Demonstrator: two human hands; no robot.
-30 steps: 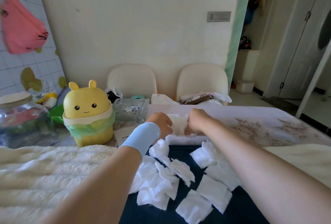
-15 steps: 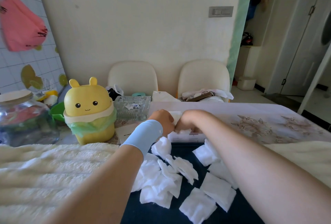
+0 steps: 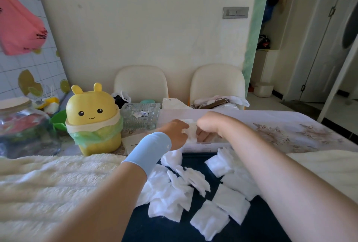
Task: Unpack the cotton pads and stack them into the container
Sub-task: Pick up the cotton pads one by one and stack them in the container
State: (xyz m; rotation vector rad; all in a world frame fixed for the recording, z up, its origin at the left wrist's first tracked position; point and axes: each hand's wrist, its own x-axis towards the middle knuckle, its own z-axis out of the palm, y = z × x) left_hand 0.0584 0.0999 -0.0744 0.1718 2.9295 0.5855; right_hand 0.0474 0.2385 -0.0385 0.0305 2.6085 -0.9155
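Several loose white cotton pads (image 3: 230,204) lie scattered on a dark blue cloth (image 3: 251,228) in front of me. Beyond them sits a shallow white container (image 3: 203,146) on the table. Over it, my left hand (image 3: 177,132), with a light blue wristband, and my right hand (image 3: 208,125) both pinch a small stack of cotton pads (image 3: 190,131) between them. Their fingertips are partly hidden behind the stack, and the container's inside is mostly hidden by my hands.
A yellow cartoon bin with a green liner (image 3: 93,119) stands left of the container, a glass dish (image 3: 140,116) behind it, a big glass jar (image 3: 23,129) far left. Fluffy cream fabric (image 3: 48,183) flanks the cloth. Two chairs (image 3: 141,85) stand behind the table.
My hands have drawn closer together over the container, and the right hand has shifted left toward the left hand, squeezing the stack of pads between them.
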